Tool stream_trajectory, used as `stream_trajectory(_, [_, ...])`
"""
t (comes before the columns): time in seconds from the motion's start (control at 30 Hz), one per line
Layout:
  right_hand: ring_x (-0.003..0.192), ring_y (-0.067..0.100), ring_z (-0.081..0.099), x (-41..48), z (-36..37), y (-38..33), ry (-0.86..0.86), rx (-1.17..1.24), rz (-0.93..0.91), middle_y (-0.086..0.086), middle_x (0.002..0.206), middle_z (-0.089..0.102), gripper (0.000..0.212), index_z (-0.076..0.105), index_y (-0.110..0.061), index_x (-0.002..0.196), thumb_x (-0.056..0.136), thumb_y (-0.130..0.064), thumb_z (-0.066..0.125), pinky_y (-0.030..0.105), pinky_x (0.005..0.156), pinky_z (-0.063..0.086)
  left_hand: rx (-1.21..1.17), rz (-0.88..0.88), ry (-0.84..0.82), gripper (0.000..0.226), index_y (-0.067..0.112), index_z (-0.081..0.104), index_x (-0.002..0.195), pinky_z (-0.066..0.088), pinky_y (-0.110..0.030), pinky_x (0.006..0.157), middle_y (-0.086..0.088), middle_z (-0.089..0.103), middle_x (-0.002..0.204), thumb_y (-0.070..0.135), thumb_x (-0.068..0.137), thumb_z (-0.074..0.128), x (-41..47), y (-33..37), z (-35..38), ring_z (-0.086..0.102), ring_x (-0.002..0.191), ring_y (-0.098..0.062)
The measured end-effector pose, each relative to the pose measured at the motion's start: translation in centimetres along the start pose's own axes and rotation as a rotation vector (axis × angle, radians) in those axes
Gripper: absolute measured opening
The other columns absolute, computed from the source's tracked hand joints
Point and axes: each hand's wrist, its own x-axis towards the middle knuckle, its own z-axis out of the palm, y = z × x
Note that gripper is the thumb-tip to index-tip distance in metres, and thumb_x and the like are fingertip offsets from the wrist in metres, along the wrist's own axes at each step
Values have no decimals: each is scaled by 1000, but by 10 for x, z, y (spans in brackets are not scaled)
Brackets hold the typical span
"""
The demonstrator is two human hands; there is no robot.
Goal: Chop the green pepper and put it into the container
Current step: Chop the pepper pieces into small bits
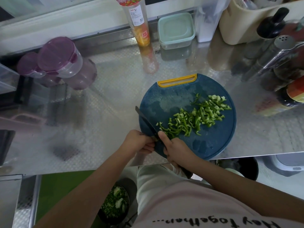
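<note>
Chopped green pepper — just beside the right hand fingers.

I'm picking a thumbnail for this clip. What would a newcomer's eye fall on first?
First, the bright green pepper strips, spread across the round blue board right of centre on the steel counter. Next, the knife at the board's left edge, its handle gripped by the right hand, with the left hand by the blade.
</note>
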Motion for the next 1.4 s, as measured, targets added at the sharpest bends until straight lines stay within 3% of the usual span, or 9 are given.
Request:
stream_trajectory(0.07, [35, 13, 29, -8, -3, -2, -4, 114, 18, -6, 37, 29, 62, 35, -12, 55, 93, -61, 34, 19, 37, 25, -23, -16, -4, 13, -4, 65, 76, 55, -24, 47, -13, 67, 65, 7, 80, 71, 0, -1, -1, 65, 49, -18])
stream_trajectory(0.43, [33, 7, 33, -24, -7, 6, 7, -185, -52, 4, 46, 37, 68, 41, -8, 53, 94, -60, 27, 23, 46, 33, -59, -32, -17, 9, -4, 67, 76, 57, -28, 52, -13, 70, 63, 4, 81, 68, -1, 0, -1, 68, 55, -23])
stream_trajectory(0.97, [31, 10, 38, -30, -9, 0, -43, -204, -26, 4, 43, 39, 67, 36, -14, 48, 94, -62, 27, 23, 46, 40, -58, -47, -23, 8, -9, 65, 84, 56, -27, 48, -15, 69, 66, -1, 82, 64, -2, 2, -1, 68, 52, -21])
stream_trajectory(1.1, [49, 11, 40, -32, -11, -2, -46, -262, -19, 2, 57, 44, 59, 46, -14, 65, 96, -59, 24, 24, 53, 37, -52, -37, -25, 7, -7, 66, 84, 57, -27, 50, -16, 69, 70, -1, 83, 62, -1, 2, -1, 68, 55, -22])
stream_trajectory(1.2, [49, 13, 34, -27, -8, -2, -8, -280, -40, 3, 59, 38, 46, 59, -4, 104, 101, -41, 31, 23, 49, 29, -37, -34, -27, 10, -8, 66, 89, 57, -28, 51, -17, 70, 73, -1, 84, 61, 0, 2, -1, 69, 57, -22])
stream_trajectory(1.23, [47, 15, 29, -27, -13, -5, -104, -249, -17, 4, 57, 37, 36, 52, -1, 126, 99, -23, 40, 22, 44, 23, -34, -33, -28, 11, -8, 66, 89, 58, -28, 52, -17, 70, 74, -1, 84, 61, 0, 2, -1, 69, 58, -22])
stream_trajectory(1.27, [46, 17, 28, -23, -10, -1, -83, -253, -33, 7, 58, 39, 53, 37, 0, 141, 91, -7, 48, 24, 41, 19, -32, -34, -29, 10, -8, 66, 88, 58, -28, 52, -17, 70, 73, -1, 84, 61, 0, 3, -1, 69, 58, -22])
stream_trajectory(1.33, [58, 21, 35, -17, -7, -3, -92, -294, 10, 15, 73, 47, 74, 10, 0, 148, 85, 5, 50, 30, 46, 25, -26, -35, -30, 8, -7, 66, 84, 58, -28, 52, -15, 70, 69, -2, 84, 61, 1, 3, -1, 69, 56, -21])
stream_trajectory(1.4, [55, 22, 34, -9, -5, -4, -88, -282, -55, 14, 73, 37, 75, 15, 1, 148, 84, 8, 53, 27, 43, 18, -22, -35, -29, 7, -6, 66, 81, 58, -28, 53, -14, 70, 66, -2, 83, 61, 1, 3, -1, 69, 56, -21])
